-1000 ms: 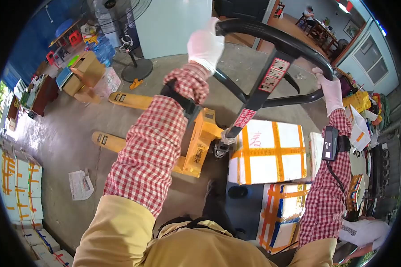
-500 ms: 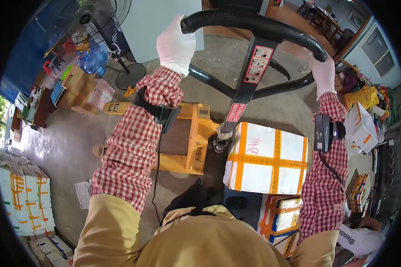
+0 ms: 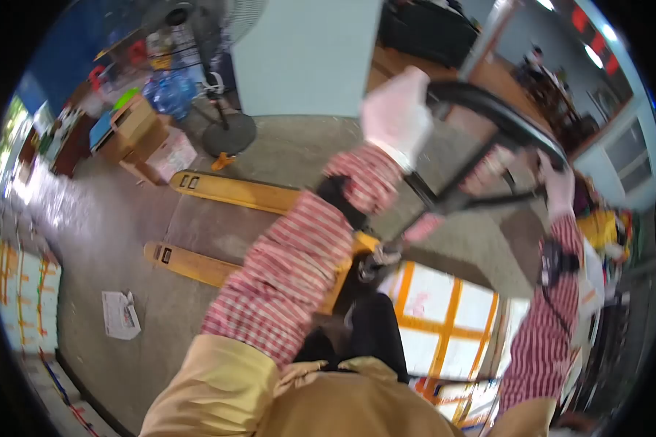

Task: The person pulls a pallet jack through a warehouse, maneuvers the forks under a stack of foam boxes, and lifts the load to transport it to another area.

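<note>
Both hands wear pale gloves. My left hand [image 3: 399,115] is closed round the left end of a black looped handle [image 3: 492,109], up at the centre. At the handle's right end, my right hand [image 3: 556,182] has its fingers wrapped on the grip. The handle's shaft slants down to a yellow pallet jack [image 3: 233,191], whose two forks point left with nothing on them; my left forearm hides part of it. Right of the jack's base is a white foam box [image 3: 444,313] crossed with orange tape.
Stacked taped boxes [image 3: 25,291] stand at the far left. A fan base [image 3: 229,134], cardboard boxes [image 3: 142,127] and water bottles [image 3: 169,93] are at the upper left. Paper [image 3: 121,315] lies on the floor. Yellow bags [image 3: 603,231] are at the right. A person [image 3: 536,62] is in the far room.
The handle has swung right and lower in view, with both hands still on it. My left hand has moved right and down. The view has shifted, showing more of the jack's forks.
</note>
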`<act>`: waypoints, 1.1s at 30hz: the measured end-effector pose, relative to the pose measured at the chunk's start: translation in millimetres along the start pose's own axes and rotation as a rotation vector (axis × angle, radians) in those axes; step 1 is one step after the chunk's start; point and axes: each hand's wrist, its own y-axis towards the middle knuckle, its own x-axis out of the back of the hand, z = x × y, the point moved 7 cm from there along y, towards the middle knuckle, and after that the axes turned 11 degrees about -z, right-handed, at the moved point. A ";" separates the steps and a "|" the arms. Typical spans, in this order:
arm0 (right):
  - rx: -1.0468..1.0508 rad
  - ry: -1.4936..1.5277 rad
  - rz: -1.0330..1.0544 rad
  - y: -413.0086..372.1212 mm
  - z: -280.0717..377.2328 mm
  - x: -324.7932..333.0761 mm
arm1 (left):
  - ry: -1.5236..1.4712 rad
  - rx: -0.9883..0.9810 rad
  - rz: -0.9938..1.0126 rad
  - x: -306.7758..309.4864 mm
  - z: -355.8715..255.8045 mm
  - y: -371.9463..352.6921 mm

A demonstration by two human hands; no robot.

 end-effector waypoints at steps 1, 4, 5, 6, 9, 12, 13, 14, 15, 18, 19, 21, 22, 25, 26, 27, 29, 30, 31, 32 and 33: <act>0.054 -0.039 0.007 -0.3 17.4 -5.0 | -0.013 0.000 -0.003 -7.0 3.8 6.4; -0.063 0.104 0.084 11.6 13.4 -19.9 | -0.065 -0.003 -0.039 -13.9 8.6 14.4; -0.024 0.099 0.084 36.6 -8.6 -25.7 | -0.023 0.049 0.041 -28.9 16.6 19.6; -0.031 0.075 0.024 58.4 -26.7 -29.0 | -0.035 0.059 0.018 -39.3 20.8 25.2; 0.075 0.052 0.059 103.1 -85.2 -28.7 | -0.071 0.062 0.001 -76.6 18.2 14.6; 0.076 0.051 0.113 116.2 -94.4 -34.2 | -0.062 0.114 -0.012 -81.1 21.4 15.5; 0.067 0.060 0.081 122.6 -102.7 -39.4 | -0.062 0.121 -0.028 -83.3 21.8 14.8; 0.057 0.060 0.045 129.7 -112.6 -42.5 | -0.050 0.094 -0.039 -84.7 21.2 15.5; 0.047 0.056 0.006 136.4 -124.2 -40.9 | -0.043 0.069 -0.048 -86.8 23.9 18.6; 0.005 0.120 -0.069 126.7 -120.0 -44.0 | -0.070 0.037 -0.059 -109.0 38.4 29.2; 0.018 0.135 -0.051 121.4 -111.2 -51.8 | -0.077 0.034 -0.059 -107.2 41.4 29.5; 0.015 0.206 -0.041 120.5 -101.8 -61.3 | -0.057 0.020 -0.081 -112.2 42.5 26.5; 0.036 0.234 -0.076 115.9 -90.5 -64.6 | -0.056 -0.009 -0.125 -112.7 37.8 23.9; 0.045 0.263 0.061 128.8 -103.2 -73.9 | 0.021 0.030 -0.116 -120.4 33.2 18.4; 0.074 0.275 0.040 131.4 -104.4 -75.2 | 0.044 0.011 -0.155 -120.0 30.0 17.1; 0.088 0.270 0.047 133.8 -105.7 -77.8 | 0.061 0.024 -0.146 -123.0 28.4 15.0; 0.077 0.282 0.075 144.8 -113.9 -84.4 | 0.103 0.023 -0.160 -126.1 22.5 9.2; 0.063 0.294 0.130 154.5 -118.5 -91.5 | 0.151 0.029 -0.183 -122.4 15.0 1.7; 0.075 0.324 0.181 155.8 -109.8 -100.4 | 0.206 0.032 -0.210 -120.8 5.9 -8.1; 0.134 0.466 0.241 183.8 -136.1 -117.1 | 0.246 -0.055 -0.293 -118.8 -2.0 -15.6; 0.181 0.586 0.367 198.9 -134.0 -130.8 | 0.374 -0.013 -0.287 -114.0 -12.4 -19.2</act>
